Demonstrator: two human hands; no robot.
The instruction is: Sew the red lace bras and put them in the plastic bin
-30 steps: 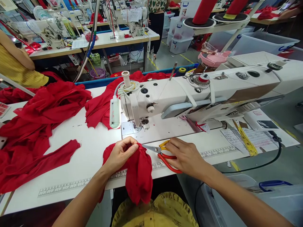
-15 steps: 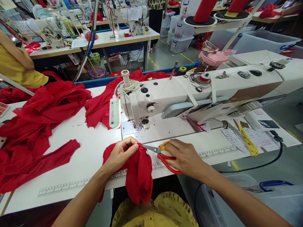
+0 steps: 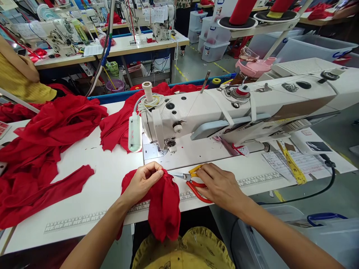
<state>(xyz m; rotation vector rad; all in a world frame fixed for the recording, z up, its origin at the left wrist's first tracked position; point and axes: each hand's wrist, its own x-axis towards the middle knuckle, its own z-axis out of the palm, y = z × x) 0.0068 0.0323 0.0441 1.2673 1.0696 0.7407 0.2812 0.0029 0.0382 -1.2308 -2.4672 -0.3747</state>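
Note:
My left hand (image 3: 143,180) pinches the top edge of a red fabric piece (image 3: 164,209) that hangs over the table's front edge. My right hand (image 3: 220,185) is wrapped round red-and-yellow-handled scissors (image 3: 193,183), whose blades point left at the fabric near my left fingers. Both hands rest on the white table (image 3: 106,186) just in front of the white sewing machine (image 3: 224,112).
Heaps of red fabric (image 3: 47,142) cover the table's left half and lie behind the machine. A yellow tape measure (image 3: 290,164) and papers lie at the right. A plastic bin (image 3: 308,231) stands lower right. A person in yellow (image 3: 17,78) sits far left.
The view has shifted slightly. My hands, the fabric and the scissors stay almost where they were.

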